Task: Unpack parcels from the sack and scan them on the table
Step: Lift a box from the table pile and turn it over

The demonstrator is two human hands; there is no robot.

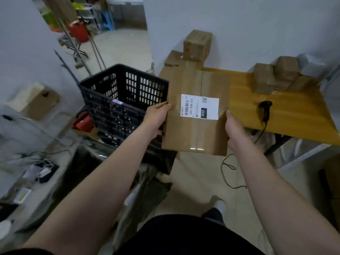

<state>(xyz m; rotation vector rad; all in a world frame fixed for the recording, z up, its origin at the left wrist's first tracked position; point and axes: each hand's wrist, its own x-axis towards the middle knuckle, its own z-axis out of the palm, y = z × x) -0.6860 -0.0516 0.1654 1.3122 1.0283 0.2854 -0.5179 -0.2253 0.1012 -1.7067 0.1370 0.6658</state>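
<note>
A flat brown cardboard parcel (185,133) with a white shipping label facing up is held in the air between both hands, over the left end of the wooden table (298,115). My left hand (156,118) grips its left edge, thumb on top. My right hand (234,127) grips its right edge the same way. A black handheld scanner (265,111) lies on the table to the right of the parcel, its cable hanging off the front edge. The dark sack (92,162) lies open on the floor at lower left.
A black plastic crate (127,96) stands left of the table. Several brown parcels (276,78) are piled at the table's back right, and others (196,45) stand at its back left against the wall. Cables and small devices (42,172) lie on the floor at left.
</note>
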